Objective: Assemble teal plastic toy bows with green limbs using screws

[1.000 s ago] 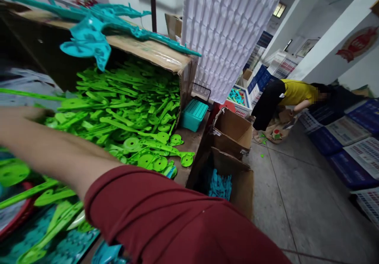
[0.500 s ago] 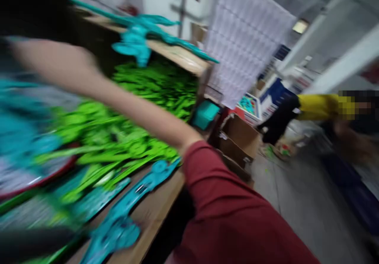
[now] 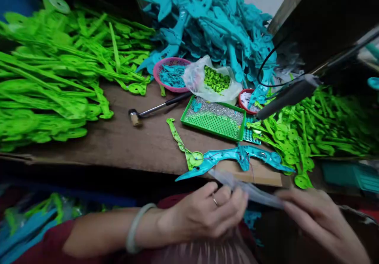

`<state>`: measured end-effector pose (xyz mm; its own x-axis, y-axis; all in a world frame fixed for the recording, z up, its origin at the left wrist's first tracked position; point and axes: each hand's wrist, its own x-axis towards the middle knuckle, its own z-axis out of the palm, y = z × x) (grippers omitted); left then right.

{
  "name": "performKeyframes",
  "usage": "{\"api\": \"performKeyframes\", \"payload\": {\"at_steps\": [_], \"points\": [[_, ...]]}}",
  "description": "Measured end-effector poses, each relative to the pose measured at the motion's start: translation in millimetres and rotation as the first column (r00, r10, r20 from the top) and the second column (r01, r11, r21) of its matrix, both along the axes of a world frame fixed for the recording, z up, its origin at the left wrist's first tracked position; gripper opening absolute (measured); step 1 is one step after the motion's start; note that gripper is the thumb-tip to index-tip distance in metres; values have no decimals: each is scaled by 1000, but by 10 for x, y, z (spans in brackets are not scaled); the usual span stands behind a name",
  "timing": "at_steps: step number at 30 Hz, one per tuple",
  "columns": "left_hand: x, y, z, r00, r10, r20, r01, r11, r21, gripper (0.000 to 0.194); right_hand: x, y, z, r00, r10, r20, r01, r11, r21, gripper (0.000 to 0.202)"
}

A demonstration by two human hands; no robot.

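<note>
My left hand (image 3: 207,210), with a ring and a pale bangle, is closed on one end of a clear plastic bag (image 3: 251,193) in front of the table edge. The bag's other end is pinched in my right hand (image 3: 322,220), blurred by motion. Just beyond lies a blue bow-shaped plastic part (image 3: 213,159) with thin dark wires on it. A green plastic arm (image 3: 180,143) with a round end touches its left side. Behind these stands a green tray (image 3: 207,128) with small metal pieces.
A hammer (image 3: 154,109) lies left of the tray. Behind are a pink basket (image 3: 156,72), a bag of small green pieces (image 3: 192,76) and a red bowl (image 3: 240,102). Green parts (image 3: 59,66) pile up left and right, blue parts (image 3: 213,27) at the back. A dark rod (image 3: 287,94) juts in.
The view has swung from the room on the right back to the table. The outstretched red-sleeved arm is drawn in, and both hands now hold a clear plastic bag.
</note>
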<state>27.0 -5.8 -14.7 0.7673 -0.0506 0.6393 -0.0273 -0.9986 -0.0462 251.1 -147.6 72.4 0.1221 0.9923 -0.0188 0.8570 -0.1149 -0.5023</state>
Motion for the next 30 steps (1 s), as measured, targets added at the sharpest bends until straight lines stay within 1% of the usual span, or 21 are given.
{"api": "performKeyframes", "payload": {"at_steps": [1,3,5,6,7,8,9,10,11,12,13,14,15,16,17,19,21,23,26,28,30], "points": [[-26,9,-12,998,53,19,-54,998,24,27,-60,158,-18,997,2,-74,-4,1000,-22,33],[-125,101,-44,977,195,86,-201,978,58,28,-200,522,-68,962,19,-272,-38,997,-68,37],[-286,275,-68,923,369,104,-378,923,75,26,-359,884,-152,896,36,-444,-84,992,-90,41],[-384,382,-75,885,458,85,-462,885,49,25,-438,1043,-213,855,50,-516,-109,990,-84,43],[-486,495,-81,843,535,55,-535,845,-25,23,-510,1180,-290,817,70,-573,-126,990,-59,43],[-586,608,-90,797,604,-2,-596,787,-156,18,-572,1294,-385,792,99,-602,-137,990,-17,42],[-676,715,-108,758,646,-91,-634,695,-339,15,-620,1382,-497,791,144,-594,-153,988,36,42],[-750,809,-137,736,650,-189,-630,554,-545,17,-656,1446,-625,814,204,-543,-186,979,88,48],[-804,886,-182,740,609,-285,-579,363,-730,22,-678,1485,-766,852,265,-452,-239,964,116,63],[-833,941,-242,766,535,-357,-504,155,-850,27,-691,1500,-912,884,322,-339,-305,947,104,81],[-839,973,-316,801,450,-395,-431,-24,-902,31,-696,1494,-1057,900,368,-235,-367,929,50,95],[-824,984,-399,835,371,-406,-374,-158,-914,34,-697,1472,-1192,902,399,-164,-409,912,-28,104],[-792,979,-483,863,309,-401,-335,-245,-910,37,-694,1437,-1311,903,409,-129,-423,900,-104,108],[-751,964,-564,879,262,-399,-319,-301,-899,38,-688,1397,-1409,908,401,-121,-416,894,-165,109],[-706,944,-635,887,224,-403,-316,-342,-885,40,-682,1357,-1482,915,383,-125,-402,892,-206,110],[-630,911,-731,897,172,-407,-305,-426,-852,43,-666,1295,-1558,924,356,-140,-380,895,-232,110],[-593,901,-765,898,140,-418,-301,-496,-814,43,-647,1272,-1564,921,357,-154,-384,897,-217,111],[-593,910,-753,900,119,-418,-294,-543,-787,43,-630,1280,-1537,912,374,-167,-402,895,-191,110],[-616,921,-718,904,114,-412,-275,-583,-765,43,-614,1310,-1495,902,397,-169,-422,892,-161,107],[-616,907,-711,899,126,-419,-273,-586,-763,43,-611,1323,-1484,897,409,-168,-433,888,-153,106],[-599,876,-722,892,133,-431,-285,-577,-766,42,-611,1327,-1482,891,421,-171,-445,884,-143,104]]}}
